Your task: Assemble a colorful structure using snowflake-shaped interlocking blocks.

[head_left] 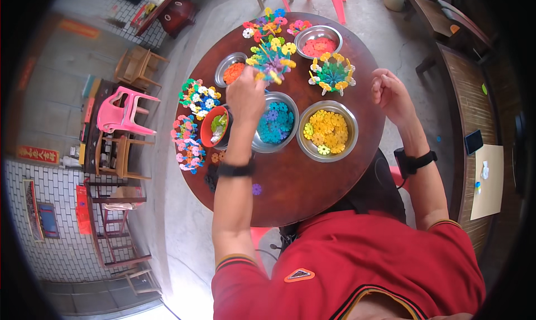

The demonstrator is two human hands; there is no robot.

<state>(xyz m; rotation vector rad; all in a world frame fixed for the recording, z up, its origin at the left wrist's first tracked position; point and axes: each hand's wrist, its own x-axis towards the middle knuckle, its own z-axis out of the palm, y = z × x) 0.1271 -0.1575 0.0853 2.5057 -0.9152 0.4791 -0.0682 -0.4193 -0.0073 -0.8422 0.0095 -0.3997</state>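
Observation:
My left hand is closed, pinching a built cluster of plastic snap flowers in green, purple and yellow, lifted over the far middle of the table. Its fingertips are partly hidden by the cluster. Beyond the table's right edge my right hand is raised, its fingers loosely bent and nothing visible in them. Between the hands stands a bowl-shaped construction of green, yellow and white pieces. Just below the left hand's cluster is a metal bowl of blue pieces. A second metal bowl holds yellow flower pieces.
On the round brown table are a metal bowl of pink pieces, a smaller metal bowl of orange ones, and a red bowl with green and white ones. Finished flower clusters line the left edge. A pink chair stands leftward.

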